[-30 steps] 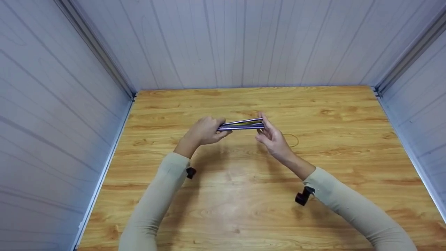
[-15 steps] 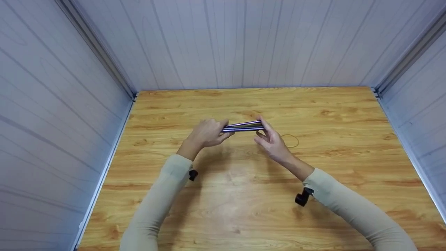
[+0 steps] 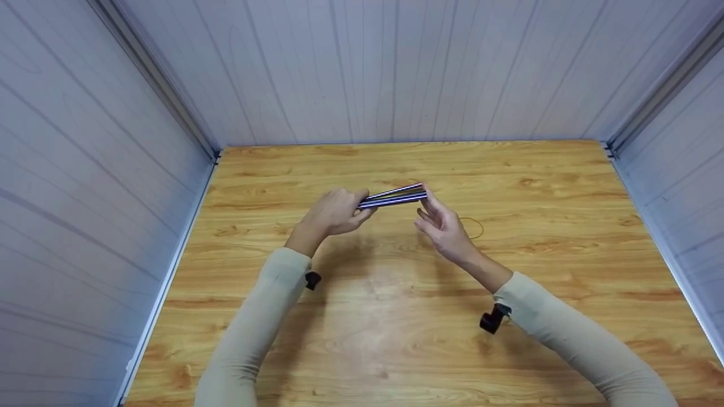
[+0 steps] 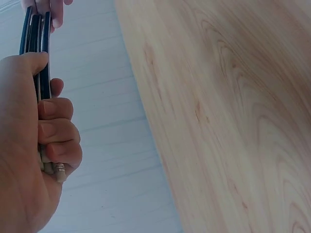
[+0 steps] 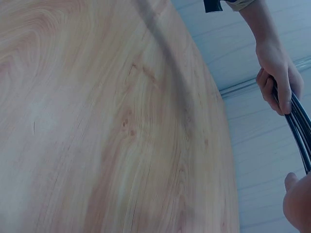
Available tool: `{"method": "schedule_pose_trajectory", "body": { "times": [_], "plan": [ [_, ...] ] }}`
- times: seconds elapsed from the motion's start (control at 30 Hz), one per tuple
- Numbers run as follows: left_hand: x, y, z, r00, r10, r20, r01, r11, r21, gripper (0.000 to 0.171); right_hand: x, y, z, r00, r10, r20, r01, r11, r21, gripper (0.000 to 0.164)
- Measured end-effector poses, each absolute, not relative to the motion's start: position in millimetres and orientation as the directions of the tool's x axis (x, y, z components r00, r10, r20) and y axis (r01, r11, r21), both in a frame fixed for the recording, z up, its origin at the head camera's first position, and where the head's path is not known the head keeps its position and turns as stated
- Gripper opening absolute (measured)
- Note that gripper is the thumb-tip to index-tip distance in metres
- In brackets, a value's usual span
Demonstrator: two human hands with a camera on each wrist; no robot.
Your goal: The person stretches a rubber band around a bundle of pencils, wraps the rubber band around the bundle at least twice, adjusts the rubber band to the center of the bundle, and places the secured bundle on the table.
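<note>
My left hand (image 3: 335, 212) grips a bundle of dark, shiny striped pencils (image 3: 393, 198) above the wooden table. In the left wrist view its fingers (image 4: 59, 131) curl round the bundle, and a pencil's eraser end (image 4: 60, 172) pokes out below them. Toward the right, the pencils fan slightly apart. At those far ends is my right hand (image 3: 447, 229), its extended fingers touching the tips while the thumb stands away from the bundle. Only part of the right hand (image 5: 299, 206) shows at the edge of the right wrist view. A thin yellowish rubber band (image 3: 475, 227) lies on the table behind the right hand.
The wood-grain table (image 3: 384, 328) is bounded by pale panel walls at the back (image 3: 367, 73), left (image 3: 85, 198) and right. A small black camera (image 3: 491, 319) hangs from the right wrist, and another (image 3: 312, 280) from the left.
The pencils' right ends have tilted up and away from the body, and the bundle now slants more. The right fingers have stayed at the tips; the left hand has shifted only slightly.
</note>
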State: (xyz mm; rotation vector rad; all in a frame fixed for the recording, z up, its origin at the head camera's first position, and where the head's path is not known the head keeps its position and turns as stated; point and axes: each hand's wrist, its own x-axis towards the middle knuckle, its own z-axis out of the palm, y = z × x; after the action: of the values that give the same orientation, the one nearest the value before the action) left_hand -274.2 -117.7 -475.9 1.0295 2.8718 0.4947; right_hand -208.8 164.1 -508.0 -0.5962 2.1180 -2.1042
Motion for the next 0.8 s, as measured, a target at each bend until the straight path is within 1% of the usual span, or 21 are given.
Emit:
{"method": "schedule_pose_trajectory", "body": {
  "times": [0.13,0.27,0.4,0.53,0.6,0.7,0.8],
  "plan": [
    [-274,-121,-477,-0.77,0.637,0.039,0.614,0.722,0.32,0.032,-210,163,-507,-0.908,-0.373,0.19,-0.222,0.043,-0.974,0.078],
    [-274,-124,-477,-0.772,0.635,0.009,0.602,0.728,0.328,0.033,-211,165,-504,-0.895,-0.4,0.196,-0.23,0.039,-0.972,0.081],
    [-274,-126,-476,-0.774,0.634,-0.001,0.595,0.727,0.341,0.034,-213,166,-501,-0.896,-0.385,0.223,-0.257,0.038,-0.966,0.08],
    [-274,-127,-474,-0.775,0.631,0.029,0.602,0.724,0.336,0.034,-213,165,-504,-0.899,-0.365,0.243,-0.293,0.089,-0.952,0.075],
    [-273,-127,-474,-0.779,0.625,0.045,0.602,0.727,0.332,0.036,-212,165,-507,-0.897,-0.375,0.236,-0.298,0.118,-0.947,0.077],
    [-271,-124,-473,-0.784,0.618,0.051,0.599,0.734,0.32,0.045,-211,165,-513,-0.895,-0.393,0.211,-0.299,0.178,-0.938,0.084],
    [-270,-122,-473,-0.785,0.618,0.039,0.599,0.742,0.301,0.053,-210,167,-517,-0.902,-0.384,0.199,-0.294,0.208,-0.933,0.085]
  ]
}}
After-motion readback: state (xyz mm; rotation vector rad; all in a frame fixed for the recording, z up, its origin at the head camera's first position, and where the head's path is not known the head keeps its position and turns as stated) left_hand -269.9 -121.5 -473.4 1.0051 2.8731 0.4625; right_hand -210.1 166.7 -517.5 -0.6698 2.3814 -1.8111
